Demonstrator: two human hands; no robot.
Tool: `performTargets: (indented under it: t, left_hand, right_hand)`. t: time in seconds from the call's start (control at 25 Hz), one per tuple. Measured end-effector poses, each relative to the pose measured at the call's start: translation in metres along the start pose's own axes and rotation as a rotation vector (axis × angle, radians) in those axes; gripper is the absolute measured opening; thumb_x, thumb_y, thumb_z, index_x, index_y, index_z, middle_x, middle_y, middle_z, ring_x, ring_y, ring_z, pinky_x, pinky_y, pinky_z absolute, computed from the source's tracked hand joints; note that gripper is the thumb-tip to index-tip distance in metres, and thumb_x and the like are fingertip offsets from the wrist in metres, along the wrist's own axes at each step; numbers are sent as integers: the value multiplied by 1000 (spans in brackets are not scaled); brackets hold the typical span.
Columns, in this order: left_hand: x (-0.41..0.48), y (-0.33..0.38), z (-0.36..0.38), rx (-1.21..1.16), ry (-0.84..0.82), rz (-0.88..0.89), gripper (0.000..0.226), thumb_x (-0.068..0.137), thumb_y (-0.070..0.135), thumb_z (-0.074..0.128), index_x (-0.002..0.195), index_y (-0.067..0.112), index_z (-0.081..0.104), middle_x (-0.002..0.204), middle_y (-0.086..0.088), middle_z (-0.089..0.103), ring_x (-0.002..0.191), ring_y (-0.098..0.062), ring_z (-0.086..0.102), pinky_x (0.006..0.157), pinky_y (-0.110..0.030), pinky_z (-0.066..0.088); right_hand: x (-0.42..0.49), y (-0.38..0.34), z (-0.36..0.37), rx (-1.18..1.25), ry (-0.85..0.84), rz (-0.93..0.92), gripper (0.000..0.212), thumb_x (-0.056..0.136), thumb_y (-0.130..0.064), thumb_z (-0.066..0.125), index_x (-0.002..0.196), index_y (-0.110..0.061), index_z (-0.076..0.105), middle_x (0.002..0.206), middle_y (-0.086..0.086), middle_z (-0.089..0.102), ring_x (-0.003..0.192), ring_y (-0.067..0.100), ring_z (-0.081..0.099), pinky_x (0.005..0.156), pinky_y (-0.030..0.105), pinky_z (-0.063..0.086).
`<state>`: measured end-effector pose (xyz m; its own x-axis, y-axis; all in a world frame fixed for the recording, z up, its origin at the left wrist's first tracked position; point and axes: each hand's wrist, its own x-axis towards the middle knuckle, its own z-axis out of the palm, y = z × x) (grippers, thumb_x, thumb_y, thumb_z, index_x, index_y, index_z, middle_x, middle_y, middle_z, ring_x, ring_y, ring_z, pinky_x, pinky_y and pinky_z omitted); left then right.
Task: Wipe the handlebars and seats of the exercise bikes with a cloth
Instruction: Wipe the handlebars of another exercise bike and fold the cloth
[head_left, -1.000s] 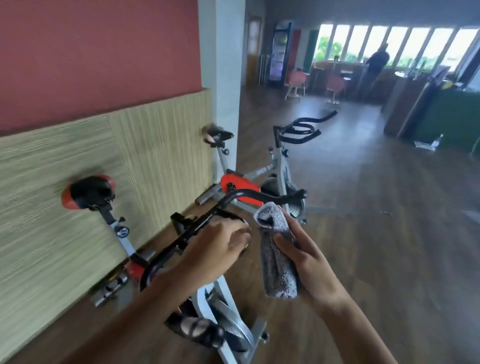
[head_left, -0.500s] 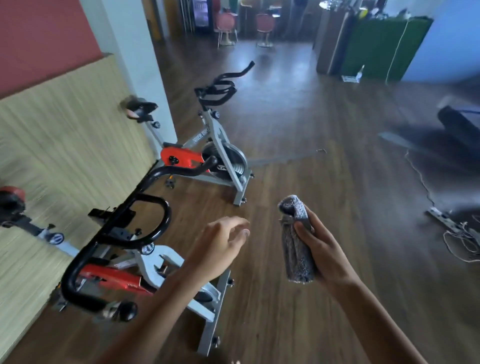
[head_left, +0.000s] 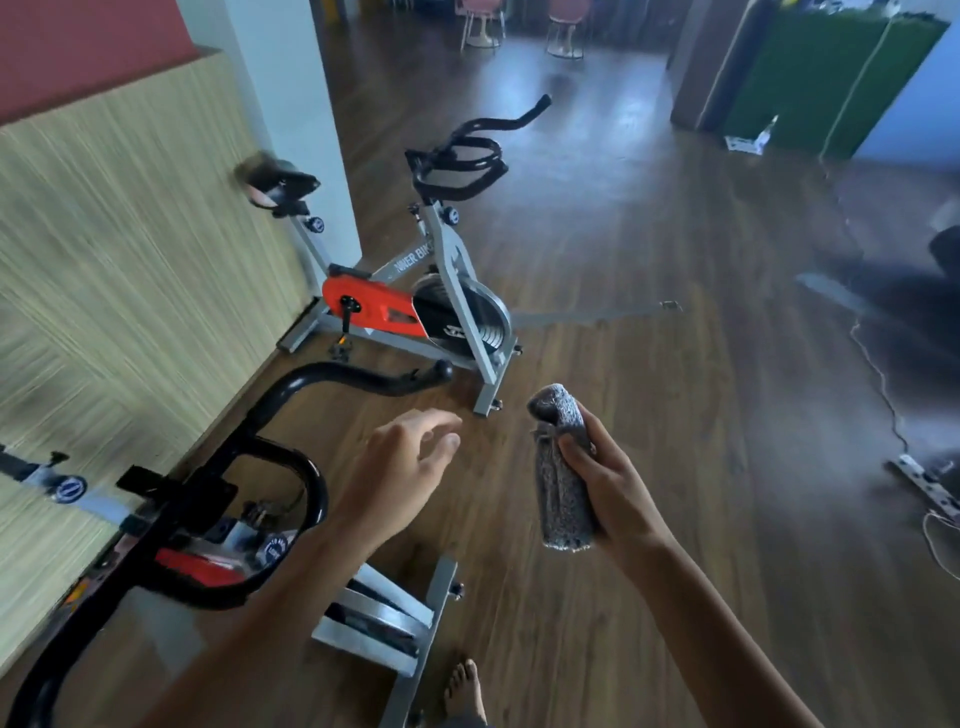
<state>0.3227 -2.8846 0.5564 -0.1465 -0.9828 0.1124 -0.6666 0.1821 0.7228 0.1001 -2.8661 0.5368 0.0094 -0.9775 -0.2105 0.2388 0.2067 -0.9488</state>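
My right hand (head_left: 608, 483) grips a rolled grey cloth (head_left: 561, 467), held upright in the air over the floor. My left hand (head_left: 400, 467) hangs free with relaxed fingers, just right of the near bike's black handlebar (head_left: 291, 447), not touching it. Beyond stands a second bike with a grey frame and red cover (head_left: 374, 306). Its black handlebar (head_left: 462, 161) points right and its black seat (head_left: 275, 182) is close to the wall. The near bike's seat is out of view.
A wood-panelled wall (head_left: 130, 234) and a white pillar (head_left: 291, 93) line the left side. Cables and a power strip (head_left: 924, 483) lie on the wooden floor at right. A green panel (head_left: 821, 73) and chairs (head_left: 478, 21) stand far back. My bare foot (head_left: 462, 691) shows below.
My left hand has let go of the near handlebar and moved right of it. The view has swung right and down; the cloth stays in my right hand, off the bar.
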Motion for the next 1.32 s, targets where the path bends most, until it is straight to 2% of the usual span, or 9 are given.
performTargets:
  t: [0.2, 0.44, 0.6, 0.76, 0.88, 1.0, 1.16, 1.24, 1.32]
  left_hand:
    - [58, -16, -8, -19, 169, -54, 27, 95, 13, 61, 121, 15, 68, 117, 3, 67, 101, -4, 61, 86, -3, 41]
    - [123, -32, -21, -46, 281, -189, 24, 96, 15, 59, 117, 20, 69, 111, 9, 68, 97, 8, 61, 78, 0, 40]
    - [162, -47, -23, -78, 435, -359, 22, 96, 15, 59, 113, 23, 70, 104, 16, 68, 92, 9, 62, 72, -2, 41]
    - [182, -61, -18, -56, 725, -584, 19, 94, 17, 62, 104, 30, 71, 100, 21, 69, 89, 3, 66, 78, -16, 50]
    - [173, -44, -6, -86, 928, -831, 17, 89, 29, 58, 99, 39, 67, 99, 27, 67, 92, 8, 64, 78, -13, 46]
    - [153, -5, 25, -88, 1109, -1077, 17, 86, 34, 57, 96, 42, 68, 99, 24, 71, 95, 6, 65, 81, -18, 48]
    - [153, 55, 88, -109, 1391, -1359, 16, 93, 21, 64, 91, 32, 75, 90, 20, 74, 90, 4, 67, 79, -22, 50]
    - [171, 68, 115, -106, 1500, -1392, 17, 92, 17, 64, 95, 30, 75, 89, 14, 74, 86, 0, 68, 74, -22, 50]
    - [191, 68, 137, -137, 1594, -1396, 24, 93, 14, 63, 108, 28, 73, 94, 8, 75, 87, 0, 68, 72, -16, 50]
  right_hand:
    - [88, -10, 19, -6, -75, 38, 40, 104, -9, 45, 137, -29, 55, 110, 9, 65, 96, 26, 56, 83, 41, 50]
    - [187, -27, 44, 22, -243, 88, 36, 95, -21, 57, 124, -42, 63, 112, 9, 65, 92, 24, 59, 83, 45, 48]
    - [265, -23, 76, -128, -544, 85, 42, 95, -25, 55, 134, -38, 57, 120, 7, 64, 100, 21, 60, 87, 42, 49]
    - [337, -12, 120, -257, -976, 124, 42, 103, -5, 48, 142, -20, 49, 129, 6, 62, 107, 9, 59, 91, 23, 49]
    - [361, -9, 139, -366, -1287, 147, 42, 98, -13, 51, 139, -25, 48, 134, -1, 60, 116, 3, 57, 99, 22, 46]
    - [362, -6, 138, -483, -1536, 128, 51, 94, -23, 48, 145, -23, 45, 143, -5, 54, 132, 5, 50, 112, 28, 39]
    - [355, -2, 111, -500, -1682, 8, 49, 103, -16, 44, 150, -28, 36, 153, -9, 43, 139, -2, 38, 116, 18, 30]
    - [353, 2, 91, -482, -1727, -113, 51, 103, -14, 41, 151, -30, 33, 157, -10, 37, 144, -1, 32, 120, 23, 27]
    - [349, 8, 70, -432, -1750, -188, 55, 103, -5, 40, 153, -27, 30, 161, -6, 31, 148, 5, 26, 122, 30, 23]
